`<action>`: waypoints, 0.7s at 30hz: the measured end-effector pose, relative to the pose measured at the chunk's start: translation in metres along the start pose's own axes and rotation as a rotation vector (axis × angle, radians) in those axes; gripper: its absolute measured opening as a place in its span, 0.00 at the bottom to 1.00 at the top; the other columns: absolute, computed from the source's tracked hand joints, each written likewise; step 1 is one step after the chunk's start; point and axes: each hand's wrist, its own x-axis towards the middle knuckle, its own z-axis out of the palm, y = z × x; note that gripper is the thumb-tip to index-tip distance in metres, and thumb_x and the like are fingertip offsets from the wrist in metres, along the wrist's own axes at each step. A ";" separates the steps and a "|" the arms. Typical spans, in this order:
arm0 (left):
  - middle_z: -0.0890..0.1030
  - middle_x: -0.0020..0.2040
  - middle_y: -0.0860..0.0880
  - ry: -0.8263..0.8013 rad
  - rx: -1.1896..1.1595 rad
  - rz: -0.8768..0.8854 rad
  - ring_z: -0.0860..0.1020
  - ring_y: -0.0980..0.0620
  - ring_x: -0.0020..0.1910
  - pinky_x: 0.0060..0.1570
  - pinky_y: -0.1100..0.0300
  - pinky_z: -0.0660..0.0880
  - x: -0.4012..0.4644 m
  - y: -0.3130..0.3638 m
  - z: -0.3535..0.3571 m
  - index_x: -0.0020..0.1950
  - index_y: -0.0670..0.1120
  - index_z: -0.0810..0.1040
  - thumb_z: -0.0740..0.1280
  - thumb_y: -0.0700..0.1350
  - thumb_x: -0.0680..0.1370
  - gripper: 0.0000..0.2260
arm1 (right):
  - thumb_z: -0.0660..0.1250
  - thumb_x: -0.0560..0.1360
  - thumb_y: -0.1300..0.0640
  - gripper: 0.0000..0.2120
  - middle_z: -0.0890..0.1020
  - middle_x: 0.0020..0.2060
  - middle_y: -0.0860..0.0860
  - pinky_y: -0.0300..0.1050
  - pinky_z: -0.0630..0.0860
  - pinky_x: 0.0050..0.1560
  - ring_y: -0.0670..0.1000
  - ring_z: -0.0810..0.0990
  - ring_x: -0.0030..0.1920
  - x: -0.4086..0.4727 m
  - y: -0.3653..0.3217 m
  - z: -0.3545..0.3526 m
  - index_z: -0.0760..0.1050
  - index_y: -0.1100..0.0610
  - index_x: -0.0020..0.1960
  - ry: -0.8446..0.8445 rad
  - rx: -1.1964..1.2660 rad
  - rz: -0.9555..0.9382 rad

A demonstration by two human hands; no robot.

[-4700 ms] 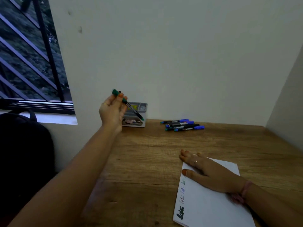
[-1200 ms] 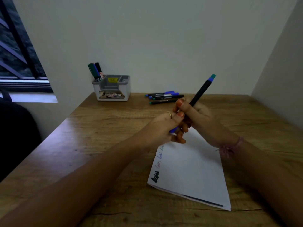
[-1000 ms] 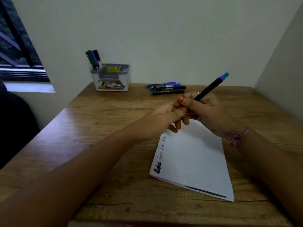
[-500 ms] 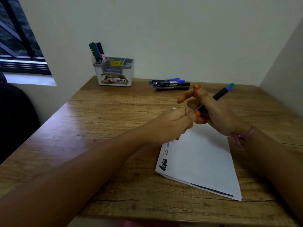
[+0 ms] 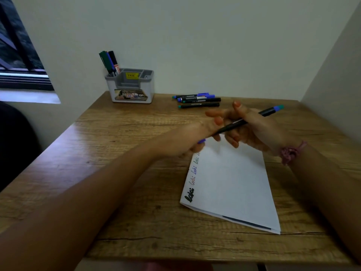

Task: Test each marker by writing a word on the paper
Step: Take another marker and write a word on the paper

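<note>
A person seated at a wooden table (image 5: 121, 137) holds a black marker (image 5: 237, 124) in the right hand (image 5: 254, 132), fingers loosely curled around the barrel, its blue-and-teal end pointing toward the table's right edge. The left hand (image 5: 187, 141) meets the marker's near end, closed around what looks to be the blue cap (image 5: 201, 141), though motion blur keeps the exact hold from being certain. Both hands hover just above the far left corner of the white paper (image 5: 232, 184), which lies toward the table's front right. Down the paper's left edge runs a column of test words (image 5: 192, 184), one bold black and several thinner. Near the back edge, a small group of markers (image 5: 197, 99) lies in a row; at the back left corner a grey desk organiser (image 5: 130, 87) holds three upright pens (image 5: 108, 62). The step in hand appears to be uncapping. Next, the tip would need to be brought down to the clear space past the last word, with the left hand probably steadying the sheet.
</note>
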 end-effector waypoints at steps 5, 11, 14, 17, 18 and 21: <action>0.64 0.28 0.54 0.200 -0.085 -0.048 0.61 0.58 0.25 0.27 0.65 0.60 0.003 -0.028 -0.038 0.57 0.49 0.76 0.43 0.65 0.75 0.30 | 0.58 0.76 0.53 0.14 0.80 0.33 0.52 0.43 0.79 0.40 0.51 0.82 0.36 0.001 0.010 -0.017 0.78 0.58 0.54 0.149 0.099 0.009; 0.70 0.41 0.57 -0.060 0.599 -0.126 0.70 0.59 0.41 0.37 0.64 0.63 0.011 -0.040 -0.036 0.66 0.64 0.67 0.62 0.62 0.73 0.22 | 0.65 0.69 0.64 0.08 0.82 0.35 0.54 0.42 0.80 0.38 0.52 0.82 0.36 0.007 0.026 -0.011 0.81 0.57 0.45 0.135 0.002 0.017; 0.73 0.41 0.53 -0.105 0.657 -0.128 0.72 0.57 0.41 0.39 0.60 0.69 0.015 -0.040 -0.038 0.66 0.63 0.69 0.63 0.66 0.70 0.25 | 0.67 0.70 0.62 0.04 0.80 0.30 0.53 0.42 0.77 0.33 0.52 0.78 0.30 0.012 0.025 -0.006 0.81 0.56 0.40 0.088 -0.152 -0.008; 0.78 0.56 0.48 -0.120 0.638 -0.114 0.75 0.51 0.52 0.57 0.51 0.73 0.018 -0.048 -0.040 0.64 0.60 0.73 0.63 0.66 0.71 0.23 | 0.63 0.74 0.70 0.08 0.81 0.30 0.51 0.39 0.78 0.35 0.50 0.81 0.32 0.022 0.021 -0.003 0.77 0.59 0.44 -0.041 -0.254 0.098; 0.78 0.57 0.50 -0.117 0.606 -0.095 0.75 0.56 0.52 0.57 0.57 0.72 0.017 -0.049 -0.040 0.64 0.61 0.73 0.64 0.61 0.74 0.19 | 0.62 0.74 0.71 0.09 0.83 0.32 0.51 0.38 0.78 0.35 0.50 0.82 0.34 0.027 0.020 -0.002 0.77 0.60 0.45 -0.091 -0.260 0.135; 0.77 0.42 0.61 -0.058 0.599 -0.073 0.72 0.70 0.37 0.39 0.76 0.64 0.018 -0.048 -0.041 0.64 0.58 0.74 0.63 0.53 0.77 0.15 | 0.65 0.71 0.70 0.06 0.84 0.34 0.52 0.36 0.77 0.34 0.48 0.82 0.33 0.038 0.023 0.002 0.77 0.61 0.45 -0.092 -0.264 0.127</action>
